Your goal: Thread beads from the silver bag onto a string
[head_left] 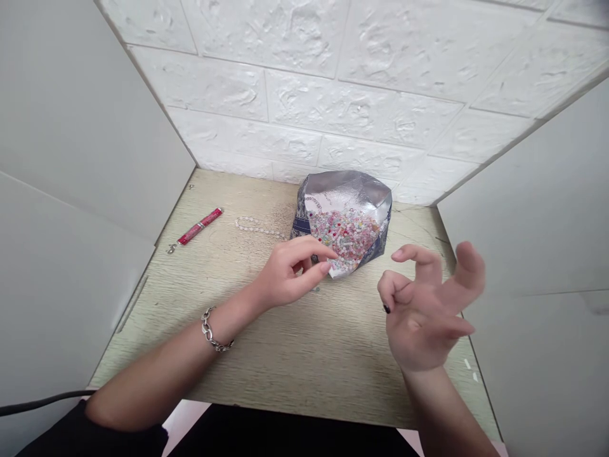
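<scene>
While narrow-gapped, left grip (286,273) (by beads (346,233))

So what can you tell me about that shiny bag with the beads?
The bag rests open on the table near the white wall, its foil-like silver lining facing the camera. Outside, it is patterned blue-grey, with a dark blue band at the left. Small beads, pink, white, red and other colours, lie inside. The left hand is at its front edge; whether it touches the bag is unclear.
</scene>
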Demonstrator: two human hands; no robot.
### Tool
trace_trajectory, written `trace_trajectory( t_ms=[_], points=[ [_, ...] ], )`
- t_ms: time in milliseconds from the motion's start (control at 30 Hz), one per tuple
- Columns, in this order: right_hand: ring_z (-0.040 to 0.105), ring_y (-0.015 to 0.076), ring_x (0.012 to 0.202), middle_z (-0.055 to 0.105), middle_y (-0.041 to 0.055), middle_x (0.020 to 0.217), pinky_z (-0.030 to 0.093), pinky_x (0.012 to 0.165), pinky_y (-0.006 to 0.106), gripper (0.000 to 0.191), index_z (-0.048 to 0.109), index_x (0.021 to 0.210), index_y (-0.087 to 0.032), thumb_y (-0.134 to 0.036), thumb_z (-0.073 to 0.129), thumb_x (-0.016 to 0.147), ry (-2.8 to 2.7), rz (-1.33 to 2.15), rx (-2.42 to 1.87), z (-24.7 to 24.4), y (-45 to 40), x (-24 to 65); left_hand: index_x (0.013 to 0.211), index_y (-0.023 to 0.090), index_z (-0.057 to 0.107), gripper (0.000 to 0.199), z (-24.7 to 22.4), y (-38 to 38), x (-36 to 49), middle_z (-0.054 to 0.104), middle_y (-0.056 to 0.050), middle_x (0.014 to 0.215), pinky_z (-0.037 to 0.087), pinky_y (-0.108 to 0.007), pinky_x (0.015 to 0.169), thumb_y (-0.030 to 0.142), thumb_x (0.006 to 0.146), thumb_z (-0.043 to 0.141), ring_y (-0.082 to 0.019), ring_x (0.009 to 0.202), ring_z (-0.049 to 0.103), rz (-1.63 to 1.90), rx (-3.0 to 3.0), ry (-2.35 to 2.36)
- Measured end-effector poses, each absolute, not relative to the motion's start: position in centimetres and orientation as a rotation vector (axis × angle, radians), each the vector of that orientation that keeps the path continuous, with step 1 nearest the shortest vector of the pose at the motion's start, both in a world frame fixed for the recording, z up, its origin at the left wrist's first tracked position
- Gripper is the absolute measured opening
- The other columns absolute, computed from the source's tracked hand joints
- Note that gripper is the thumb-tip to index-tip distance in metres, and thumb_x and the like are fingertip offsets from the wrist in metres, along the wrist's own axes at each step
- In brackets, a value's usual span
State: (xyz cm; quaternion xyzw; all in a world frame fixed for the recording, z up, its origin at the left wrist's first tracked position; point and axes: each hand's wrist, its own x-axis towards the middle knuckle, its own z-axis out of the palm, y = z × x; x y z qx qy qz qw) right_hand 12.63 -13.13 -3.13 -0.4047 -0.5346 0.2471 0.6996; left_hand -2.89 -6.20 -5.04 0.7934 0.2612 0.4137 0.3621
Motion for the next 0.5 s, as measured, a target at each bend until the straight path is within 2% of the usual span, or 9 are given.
trace_trajectory(
  t_ms=[100, 300, 400, 500],
  points=[
    [0.039, 0.0152, 0.071, 0.036, 0.0036, 0.090, 0.028, 0.040, 0.020, 0.048, 0.034, 0.121, -0.044, -0.064, 0.032, 0.078, -1.229, 0.627, -0.869, -3.5, -13.1, 12.3, 0.088, 0.012, 0.062, 0.020, -5.0, -6.7, -2.4, 0.057, -0.004, 0.073, 0.038, -0.018, 0.045, 0.026, 0.076, 0.055, -0.005, 0.050, 0.045, 1.009, 2.016, 0.566],
    [0.033, 0.0120, 0.060, 0.036, 0.0051, 0.100, 0.034, 0.047, 0.027, 0.058, 0.016, 0.132, -0.040, -0.064, 0.023, 0.080, -1.522, 0.697, -0.875, -5.3, -13.3, 12.1, 0.079, 0.013, 0.066, 0.026, -4.8, -7.4, -1.9, 0.055, 0.001, 0.058, 0.034, -0.017, 0.044, 0.037, 0.066, 0.066, -0.006, 0.048, 0.043, 0.618, 1.942, 0.540],
    [0.040, 0.0162, 0.074, 0.034, 0.0070, 0.105, 0.042, 0.058, 0.033, 0.060, 0.012, 0.135, -0.035, -0.061, 0.023, 0.082, -1.796, 0.569, -0.925, -5.8, -13.4, 12.1, 0.067, 0.013, 0.065, 0.025, -5.0, -7.6, -1.8, 0.052, 0.002, 0.053, 0.033, -0.018, 0.046, 0.037, 0.073, 0.058, -0.006, 0.048, 0.042, 0.507, 1.910, 0.592],
    [0.040, 0.0227, 0.095, 0.033, 0.0090, 0.108, 0.045, 0.067, 0.038, 0.062, 0.008, 0.136, -0.031, -0.060, 0.023, 0.083, -1.941, 0.467, -0.996, -5.9, -13.3, 12.1, 0.051, 0.012, 0.056, 0.037, -5.4, -7.6, -1.6, 0.044, 0.004, 0.045, 0.029, -0.018, 0.045, 0.034, 0.080, 0.048, -0.005, 0.045, 0.037, 0.529, 1.922, 0.677]
  ],
)
